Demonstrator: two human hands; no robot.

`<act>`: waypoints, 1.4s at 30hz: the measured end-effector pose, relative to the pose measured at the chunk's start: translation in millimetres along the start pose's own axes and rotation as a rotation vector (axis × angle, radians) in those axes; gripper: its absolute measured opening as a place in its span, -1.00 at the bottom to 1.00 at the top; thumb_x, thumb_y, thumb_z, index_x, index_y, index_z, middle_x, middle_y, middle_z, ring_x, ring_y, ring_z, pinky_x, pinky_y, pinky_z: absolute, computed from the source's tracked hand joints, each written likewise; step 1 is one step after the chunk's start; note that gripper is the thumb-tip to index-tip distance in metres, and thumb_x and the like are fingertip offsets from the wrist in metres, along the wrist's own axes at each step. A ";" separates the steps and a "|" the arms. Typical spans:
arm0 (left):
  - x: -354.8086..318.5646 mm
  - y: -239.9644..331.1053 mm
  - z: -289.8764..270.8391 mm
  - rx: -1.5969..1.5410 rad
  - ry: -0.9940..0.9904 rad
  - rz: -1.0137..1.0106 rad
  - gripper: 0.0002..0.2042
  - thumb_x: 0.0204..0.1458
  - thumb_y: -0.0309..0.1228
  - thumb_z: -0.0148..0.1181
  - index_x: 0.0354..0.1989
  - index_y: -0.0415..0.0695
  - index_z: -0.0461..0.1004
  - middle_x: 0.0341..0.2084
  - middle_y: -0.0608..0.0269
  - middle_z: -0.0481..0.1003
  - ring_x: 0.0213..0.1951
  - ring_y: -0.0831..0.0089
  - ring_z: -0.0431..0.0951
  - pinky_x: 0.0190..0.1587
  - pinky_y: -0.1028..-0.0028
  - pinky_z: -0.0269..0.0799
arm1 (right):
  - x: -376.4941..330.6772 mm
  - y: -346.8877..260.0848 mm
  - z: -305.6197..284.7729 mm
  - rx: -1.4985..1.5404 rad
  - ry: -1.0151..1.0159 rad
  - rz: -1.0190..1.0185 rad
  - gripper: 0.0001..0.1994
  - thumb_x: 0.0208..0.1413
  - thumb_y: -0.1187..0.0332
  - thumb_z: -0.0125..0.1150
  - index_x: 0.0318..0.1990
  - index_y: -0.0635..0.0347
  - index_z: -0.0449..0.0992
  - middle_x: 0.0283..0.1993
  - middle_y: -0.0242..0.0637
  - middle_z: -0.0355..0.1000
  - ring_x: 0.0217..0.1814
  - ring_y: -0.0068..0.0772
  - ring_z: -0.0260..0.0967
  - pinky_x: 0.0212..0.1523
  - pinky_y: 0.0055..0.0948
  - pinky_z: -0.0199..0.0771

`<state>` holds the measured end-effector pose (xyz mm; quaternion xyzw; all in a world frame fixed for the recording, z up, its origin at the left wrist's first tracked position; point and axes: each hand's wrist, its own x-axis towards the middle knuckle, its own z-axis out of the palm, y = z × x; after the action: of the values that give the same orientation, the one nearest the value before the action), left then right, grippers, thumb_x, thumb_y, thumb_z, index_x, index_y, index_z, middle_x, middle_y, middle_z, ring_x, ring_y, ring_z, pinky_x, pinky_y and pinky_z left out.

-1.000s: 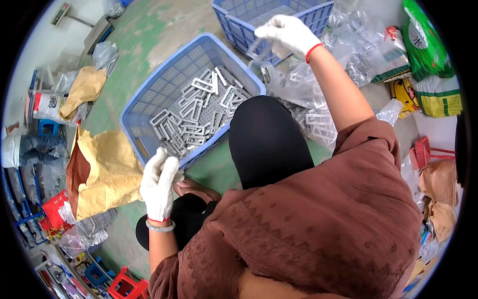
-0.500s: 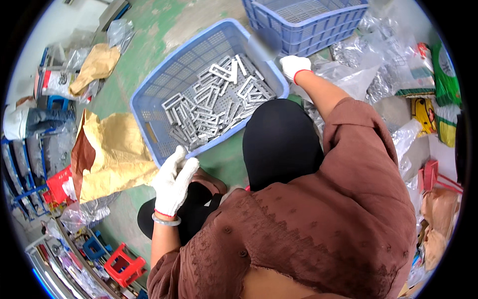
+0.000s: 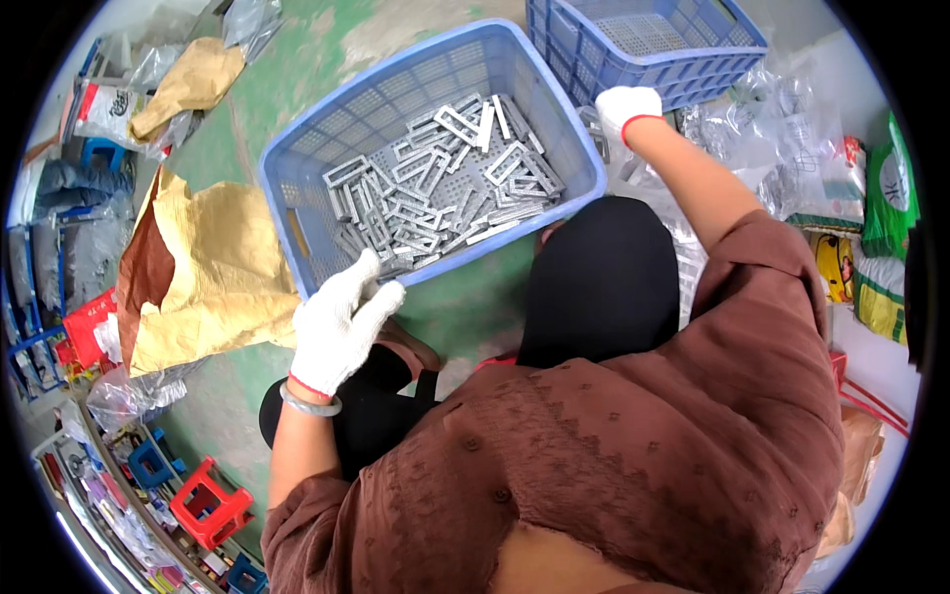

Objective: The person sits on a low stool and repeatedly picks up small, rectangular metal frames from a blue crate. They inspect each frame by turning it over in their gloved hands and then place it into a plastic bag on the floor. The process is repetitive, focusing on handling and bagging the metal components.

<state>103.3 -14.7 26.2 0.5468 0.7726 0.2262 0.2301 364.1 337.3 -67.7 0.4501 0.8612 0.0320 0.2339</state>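
A blue plastic basket (image 3: 280, 213) lies on the green floor in front of me, holding several flat grey metal rectangular frames (image 3: 435, 198). My left hand (image 3: 341, 322), in a white glove with a bangle at the wrist, hovers with fingers spread at the basket's near corner and holds nothing. My right hand (image 3: 628, 104), also gloved, is curled down in the gap beside the basket's far right corner, on clear plastic bags of metal parts (image 3: 782, 139). Its fingers are hidden, so its grip is unclear. My knee in black cloth (image 3: 594, 277) rises just below the basket.
A second blue basket (image 3: 653, 40) stands at the back right. Crumpled brown paper (image 3: 213, 267) lies left of the first basket. Green and yellow packets (image 3: 891, 188) sit at the far right. Small red and blue stools (image 3: 208, 505) and shelves crowd the lower left.
My right hand came down from beside the far basket to the gap by the near basket's right corner. My left hand stayed at the near corner. The view shifted so the basket appears more central.
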 end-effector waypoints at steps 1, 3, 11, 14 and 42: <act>3.2 -4.9 -0.8 0.000 0.035 0.047 -0.59 0.04 -0.25 0.37 0.00 -0.22 0.52 -0.49 0.22 0.52 -0.44 0.39 0.53 -0.27 0.48 0.46 | 0.2 0.8 -16.0 -0.003 0.027 -0.010 -0.74 0.06 0.39 0.07 -0.17 0.14 0.67 -0.09 -0.05 0.59 -0.03 -0.02 0.57 -0.06 -0.13 0.55; 13.9 -9.3 -5.3 -0.019 0.007 0.008 -0.59 0.04 -0.25 0.37 0.00 -0.22 0.52 -0.49 0.22 0.51 -0.44 0.42 0.52 -0.27 0.49 0.46 | 9.4 -4.6 -41.7 0.040 0.156 -0.015 -0.74 0.06 0.36 0.05 -0.19 0.11 0.67 -0.09 -0.02 0.58 -0.04 0.01 0.56 -0.07 -0.10 0.55; 16.6 -24.7 -13.6 -0.359 0.002 -0.134 -0.56 0.01 -0.34 0.42 0.05 -0.27 0.51 -0.41 0.33 0.56 -0.37 0.64 0.47 -0.19 0.56 0.46 | 59.6 -112.7 -110.5 0.322 -0.173 -0.191 -0.56 -0.06 0.10 0.26 -0.08 0.21 0.62 -0.05 -0.05 0.57 -0.09 -0.03 0.56 -0.05 -0.12 0.55; 18.8 -17.0 -29.5 -0.370 -0.106 -0.209 -0.54 0.08 -0.50 0.34 0.15 -0.38 0.41 -0.30 0.30 0.56 -0.27 0.63 0.50 -0.11 0.54 0.48 | 123.5 -150.5 -42.3 0.445 -0.354 -0.123 -0.49 -0.08 0.05 0.35 -0.02 0.21 0.60 -0.02 -0.08 0.57 -0.13 -0.08 0.58 -0.08 -0.15 0.56; 37.6 -43.4 -34.4 -0.312 -0.192 -0.422 -0.58 -0.02 -0.38 0.39 0.02 -0.26 0.49 -0.47 0.19 0.54 -0.41 0.63 0.57 -0.26 0.59 0.49 | 175.3 -199.7 116.0 0.772 -0.308 0.547 -0.30 0.00 0.21 0.26 0.31 0.06 0.14 0.25 -0.07 0.38 0.30 -0.08 0.36 0.26 -0.15 0.36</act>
<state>39.2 4.6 23.4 0.3507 0.7999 0.2367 0.4257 177.3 339.4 -289.4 0.7127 0.6161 -0.2958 0.1578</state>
